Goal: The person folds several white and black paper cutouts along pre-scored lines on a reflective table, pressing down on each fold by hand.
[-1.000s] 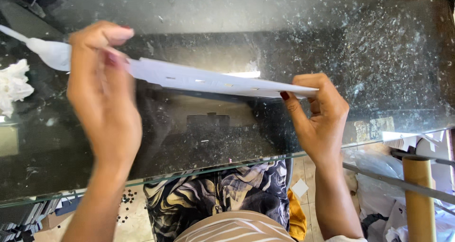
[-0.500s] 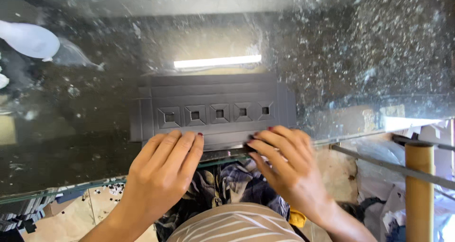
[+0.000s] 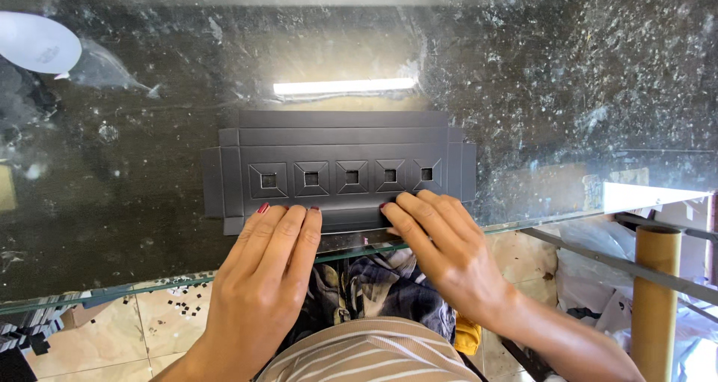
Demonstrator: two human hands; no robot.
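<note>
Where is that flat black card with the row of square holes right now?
The black card lies flat mid-frame on the glass table, near its front edge, with the left hand and right hand pressing its near edge.

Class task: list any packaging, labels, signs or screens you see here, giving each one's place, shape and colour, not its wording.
Flat die-cut card blank: mid glass table, dark grey, creased, five square holes, both hands pressing its near edge.
White oval label or tag: far left corner, faint print.
Cardboard tube: right, below the table, tan, upright.
</note>
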